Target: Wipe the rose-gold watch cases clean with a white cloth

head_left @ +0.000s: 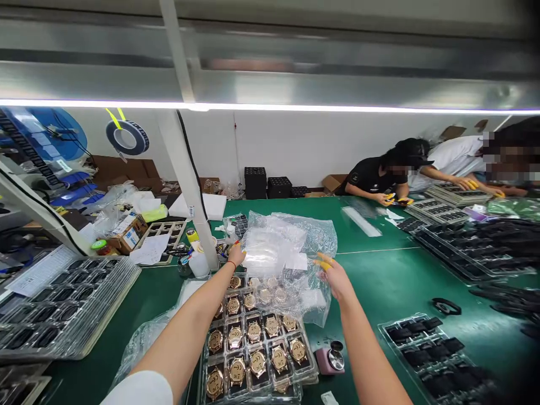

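A sheet of clear bubble wrap [320,230] spreads in front of me over the far part of a clear plastic tray [264,388]. The tray holds rows of gold watch cases [257,360], backs up. My left hand [237,255] pinches the wrap's left edge. My right hand [336,275], with yellow finger cots, has its fingers closed at the wrap's right edge. White labels [296,261] lie on or under the wrap; which one I cannot tell. More clear film [145,349] lies left of the tray.
Stacked trays [71,315] stand at the left. Near my right forearm sits a small pink device [330,360]. Trays of black straps [434,343] are at the right. A metal post [189,185] rises behind my left hand. Co-workers [375,177] work at the far right.
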Demonstrator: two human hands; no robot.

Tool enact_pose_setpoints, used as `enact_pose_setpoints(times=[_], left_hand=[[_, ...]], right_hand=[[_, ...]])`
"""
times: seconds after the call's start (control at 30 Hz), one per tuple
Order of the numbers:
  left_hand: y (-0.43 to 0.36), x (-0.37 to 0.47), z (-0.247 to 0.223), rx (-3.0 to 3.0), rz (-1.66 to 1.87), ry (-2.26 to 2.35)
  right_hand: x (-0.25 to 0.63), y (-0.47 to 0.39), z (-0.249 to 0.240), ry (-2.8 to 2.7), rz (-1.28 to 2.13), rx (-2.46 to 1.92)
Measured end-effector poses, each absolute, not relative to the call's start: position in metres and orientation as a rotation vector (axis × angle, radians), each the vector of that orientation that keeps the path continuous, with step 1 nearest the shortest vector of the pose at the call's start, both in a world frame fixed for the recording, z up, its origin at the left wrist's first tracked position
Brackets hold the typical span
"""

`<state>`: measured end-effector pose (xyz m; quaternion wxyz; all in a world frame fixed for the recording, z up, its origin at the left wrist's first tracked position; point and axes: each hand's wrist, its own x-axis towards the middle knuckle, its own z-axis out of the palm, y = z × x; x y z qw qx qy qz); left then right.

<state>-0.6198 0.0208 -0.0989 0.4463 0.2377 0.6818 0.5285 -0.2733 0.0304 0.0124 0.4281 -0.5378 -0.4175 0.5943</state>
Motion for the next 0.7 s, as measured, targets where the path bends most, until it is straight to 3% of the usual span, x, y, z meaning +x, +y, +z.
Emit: enact_pose_setpoints(times=[0.27,0.7], left_hand=[[0.029,-0.631,-0.115,0.543,1.176,1.845],[0.065,-0.613,-0.086,0.442,1.409,1.484]], right_hand=[[-0.229,-0.004,-0.02,-0.974,1.394,-1.454],[-0.234,-0.015,-0.021,-0.937,1.36,-1.431]])
